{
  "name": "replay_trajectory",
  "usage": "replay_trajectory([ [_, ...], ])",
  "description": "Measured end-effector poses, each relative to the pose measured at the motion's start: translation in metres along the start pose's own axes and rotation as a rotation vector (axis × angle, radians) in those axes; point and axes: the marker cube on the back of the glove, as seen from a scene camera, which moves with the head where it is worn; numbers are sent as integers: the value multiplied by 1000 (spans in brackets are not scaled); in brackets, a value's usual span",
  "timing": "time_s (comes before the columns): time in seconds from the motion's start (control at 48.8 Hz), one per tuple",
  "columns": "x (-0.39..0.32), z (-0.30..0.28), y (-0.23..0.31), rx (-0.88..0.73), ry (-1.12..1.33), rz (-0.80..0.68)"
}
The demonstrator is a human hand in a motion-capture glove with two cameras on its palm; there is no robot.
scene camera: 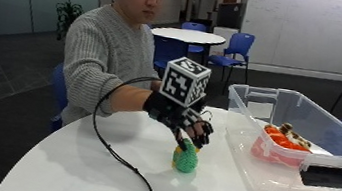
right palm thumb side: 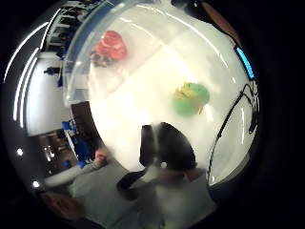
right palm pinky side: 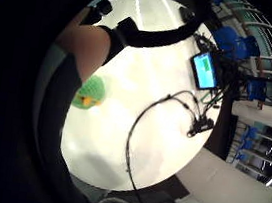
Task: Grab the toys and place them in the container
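A green knitted toy (scene camera: 185, 162) with orange bits stands on the white table (scene camera: 80, 163), left of a clear plastic container (scene camera: 306, 102). My gloved right hand (scene camera: 178, 114) hangs just above it, fingers spread and pointing down at its top, holding nothing. Both palm views show the green toy (right palm pinky side: 90, 93) (right palm thumb side: 190, 98) lying on the table a short way from the palm. A red and orange toy (scene camera: 279, 138) lies inside the container (right palm thumb side: 81, 71), and the thumb side palm view shows this red toy (right palm thumb side: 110, 45) too.
A black cable (scene camera: 121, 162) runs from the glove across the table's front. A small lit screen (right palm pinky side: 204, 70) sits near the table's edge. The container carries a black label (scene camera: 324, 176) on its near corner. Blue chairs and a round table (scene camera: 189, 36) stand behind.
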Motion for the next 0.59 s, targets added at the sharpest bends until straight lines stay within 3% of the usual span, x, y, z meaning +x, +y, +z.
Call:
replay_trajectory([
  [0.266, 6, 62, -7, -103, 82, 76],
  [0.594, -2, 66, -15, -28, 89, 77],
])
